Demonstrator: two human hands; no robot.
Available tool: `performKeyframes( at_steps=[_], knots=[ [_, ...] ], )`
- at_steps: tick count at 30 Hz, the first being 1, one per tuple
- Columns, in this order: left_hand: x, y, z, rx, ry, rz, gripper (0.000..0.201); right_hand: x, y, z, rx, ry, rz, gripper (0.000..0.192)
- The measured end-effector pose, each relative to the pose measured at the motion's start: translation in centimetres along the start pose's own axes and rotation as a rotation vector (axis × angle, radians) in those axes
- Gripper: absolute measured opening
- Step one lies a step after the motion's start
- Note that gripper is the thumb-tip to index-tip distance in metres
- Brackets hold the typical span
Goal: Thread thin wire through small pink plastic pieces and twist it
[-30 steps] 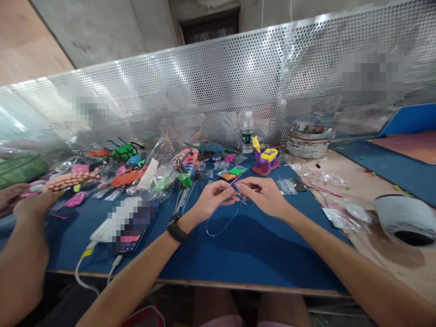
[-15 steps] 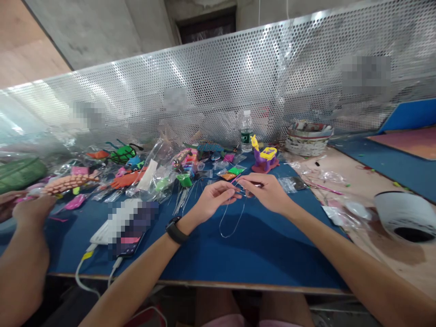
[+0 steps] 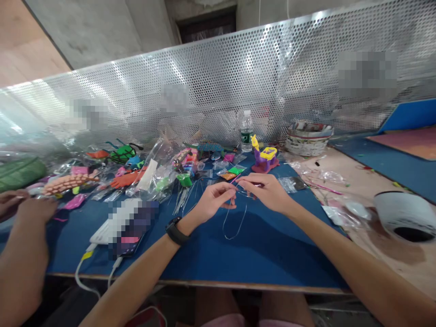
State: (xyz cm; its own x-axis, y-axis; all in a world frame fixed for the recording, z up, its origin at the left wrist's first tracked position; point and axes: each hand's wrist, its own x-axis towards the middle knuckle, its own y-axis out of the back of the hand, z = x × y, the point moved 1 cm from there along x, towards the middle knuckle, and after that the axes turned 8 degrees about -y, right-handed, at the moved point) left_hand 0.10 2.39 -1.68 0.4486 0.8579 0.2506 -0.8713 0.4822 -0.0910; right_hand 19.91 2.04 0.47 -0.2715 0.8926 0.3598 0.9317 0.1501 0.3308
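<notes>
A thin silvery wire [image 3: 230, 238] runs between my two hands and droops below them in a narrow loop over the blue table. My left hand [image 3: 218, 199], with a black watch on its wrist, pinches the wire between thumb and fingers. Close beside it, my right hand [image 3: 264, 190] is closed on the wire too, its fingertips almost meeting the left ones. A slim purple-pink piece [image 3: 234, 180] shows at the fingertips; which hand grips it is unclear. Just beyond lie small packets of green clay [image 3: 235, 170] and orange-brown clay [image 3: 226, 175].
A purple and yellow clay animal [image 3: 266, 156] stands behind my right hand, near a water bottle [image 3: 246, 131] and a woven basket [image 3: 308, 141]. Left are a phone [image 3: 136, 231], wires [image 3: 184, 200] and clay figures [image 3: 124, 154]. A co-worker's hands [image 3: 34, 210] work at far left.
The hanging wire loop has shifted slightly right and down. My left fingers have curled a little differently, while my right hand stays nearly still. The co-worker's hand at left has moved slightly.
</notes>
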Motion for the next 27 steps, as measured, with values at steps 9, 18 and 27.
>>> performKeyframes(
  at_steps=[9,18,27],
  knots=[
    [0.2,0.0,0.2,-0.036,0.026,0.075,0.034,0.2,-0.3,0.7,0.067,-0.162,-0.080,0.052],
    [0.6,0.6,0.5,-0.186,0.138,0.186,0.027,-0.2,0.4,0.2,-0.360,0.123,-0.109,0.031],
    [0.4,0.3,1.0,-0.197,0.045,0.204,0.023,-0.7,-0.7,-0.4,-0.395,0.125,0.048,0.027]
  ],
)
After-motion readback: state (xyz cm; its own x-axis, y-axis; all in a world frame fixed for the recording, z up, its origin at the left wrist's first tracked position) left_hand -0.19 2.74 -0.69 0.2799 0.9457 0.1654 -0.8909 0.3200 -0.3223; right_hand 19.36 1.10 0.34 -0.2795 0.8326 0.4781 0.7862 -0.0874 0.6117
